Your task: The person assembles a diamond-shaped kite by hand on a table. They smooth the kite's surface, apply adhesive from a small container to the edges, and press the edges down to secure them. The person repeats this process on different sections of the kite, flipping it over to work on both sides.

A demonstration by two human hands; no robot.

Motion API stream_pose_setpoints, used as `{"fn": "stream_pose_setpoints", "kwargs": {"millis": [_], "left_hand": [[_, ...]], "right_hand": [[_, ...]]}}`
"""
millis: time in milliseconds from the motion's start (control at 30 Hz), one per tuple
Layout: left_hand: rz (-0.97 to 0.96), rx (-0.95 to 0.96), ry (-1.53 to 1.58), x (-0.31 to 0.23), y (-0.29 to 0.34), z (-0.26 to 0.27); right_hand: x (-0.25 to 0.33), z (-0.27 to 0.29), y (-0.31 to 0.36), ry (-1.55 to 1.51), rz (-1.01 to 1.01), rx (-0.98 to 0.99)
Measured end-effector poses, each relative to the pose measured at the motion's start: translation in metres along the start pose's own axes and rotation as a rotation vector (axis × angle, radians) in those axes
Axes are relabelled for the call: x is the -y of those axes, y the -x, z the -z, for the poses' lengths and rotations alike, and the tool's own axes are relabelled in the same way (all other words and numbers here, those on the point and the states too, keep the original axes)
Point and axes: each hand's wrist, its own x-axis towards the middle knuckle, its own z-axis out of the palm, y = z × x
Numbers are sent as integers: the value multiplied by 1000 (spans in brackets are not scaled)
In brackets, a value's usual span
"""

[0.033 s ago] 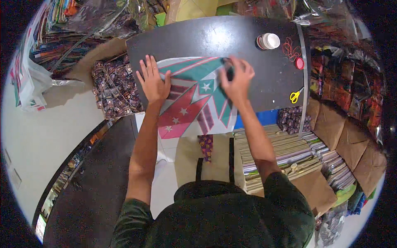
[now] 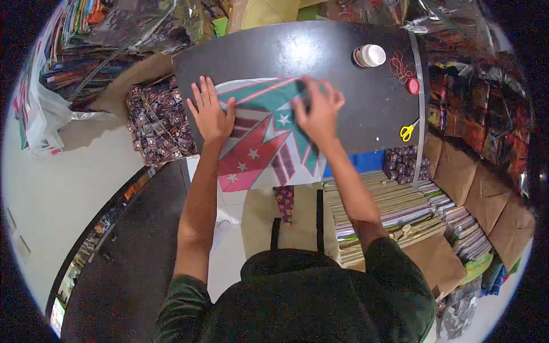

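Note:
A thin printed sheet, shaped like a kite (image 2: 251, 151), lies across the front edge of the dark table (image 2: 257, 60). It has green, red and white panels with white stars, and its lower part hangs over the edge. Spread flat, my left hand (image 2: 213, 117) presses on its left side, open and holding nothing. Over its upper right part is my right hand (image 2: 321, 114), somewhat blurred, with curved fingers and the thumb apart from them. I see nothing held in it. The sheet's right corner is partly hidden beneath this hand.
At the table's far right are a white jar (image 2: 373, 56), red string (image 2: 402, 66), a red lid (image 2: 413, 86) and yellow scissors (image 2: 407, 132). A box of small dark packets (image 2: 157, 123) sits at the left. Stacked papers (image 2: 372, 208) lie below right, beside a cardboard box (image 2: 432, 266).
My right hand has shifted a little to the left over the sheet. My left hand stays in place.

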Motion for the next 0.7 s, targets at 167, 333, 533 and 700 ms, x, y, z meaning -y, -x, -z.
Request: {"fn": "stream_pose_setpoints", "kwargs": {"millis": [167, 333, 533, 700], "left_hand": [[-11, 2, -13, 1, 0, -2], [-29, -32, -27, 3, 1, -4], [-36, -31, 1, 2, 0, -5], [-23, -21, -4, 3, 0, -7]], "right_hand": [[36, -23, 14, 250, 122, 153], [15, -21, 14, 322, -22, 117], [-13, -15, 6, 391, -123, 16], [6, -20, 12, 317, -97, 68]]}}
